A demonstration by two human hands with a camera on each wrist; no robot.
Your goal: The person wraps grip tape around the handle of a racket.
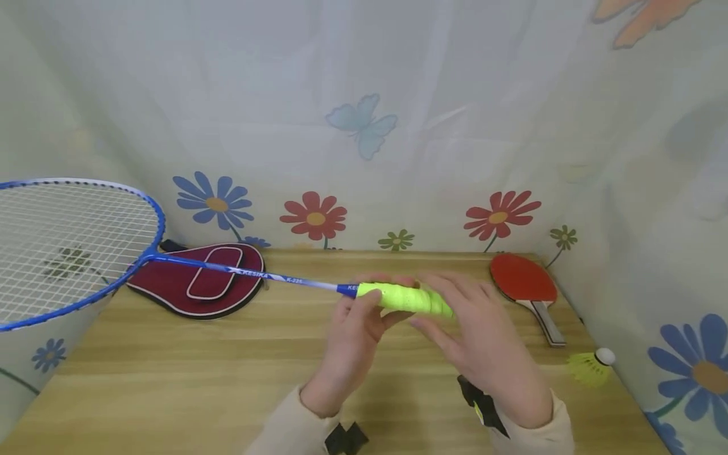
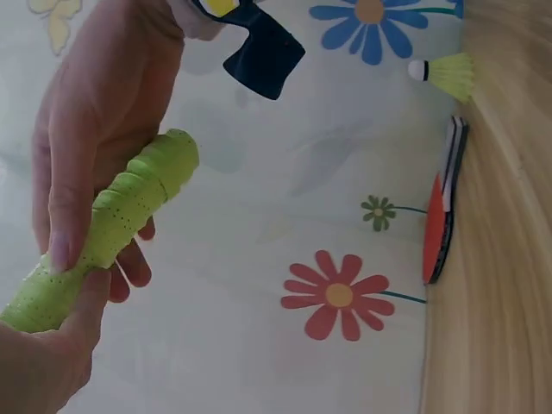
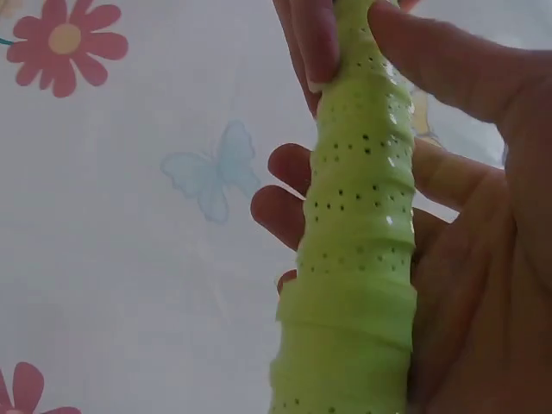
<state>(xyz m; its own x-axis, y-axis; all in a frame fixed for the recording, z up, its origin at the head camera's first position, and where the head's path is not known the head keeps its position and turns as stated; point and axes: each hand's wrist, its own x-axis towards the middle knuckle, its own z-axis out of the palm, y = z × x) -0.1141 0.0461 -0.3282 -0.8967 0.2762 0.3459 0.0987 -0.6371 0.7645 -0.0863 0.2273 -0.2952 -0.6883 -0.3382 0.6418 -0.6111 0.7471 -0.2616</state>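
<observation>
A blue-and-white badminton racket [image 1: 284,278] is held up over the table, its strung head off to the left. Bright yellow-green perforated tape wraps its handle [image 1: 404,298] in overlapping turns. With thumb in front and fingers behind, my left hand [image 1: 352,332] grips the handle close to the shaft. My right hand [image 1: 491,338] reaches over the butt end. In the right wrist view, the thumb of the right hand [image 3: 474,172] lies along the front of the handle [image 3: 349,241], and fingertips show past its far side. No loose tape end is visible.
A dark red zipped paddle case [image 1: 165,284] lies at the back left of the wooden table [image 1: 227,373]. At the right are a red table tennis paddle [image 1: 523,278] and a yellow shuttlecock [image 1: 591,366]. A flower-printed curtain [image 1: 500,114] surrounds the table.
</observation>
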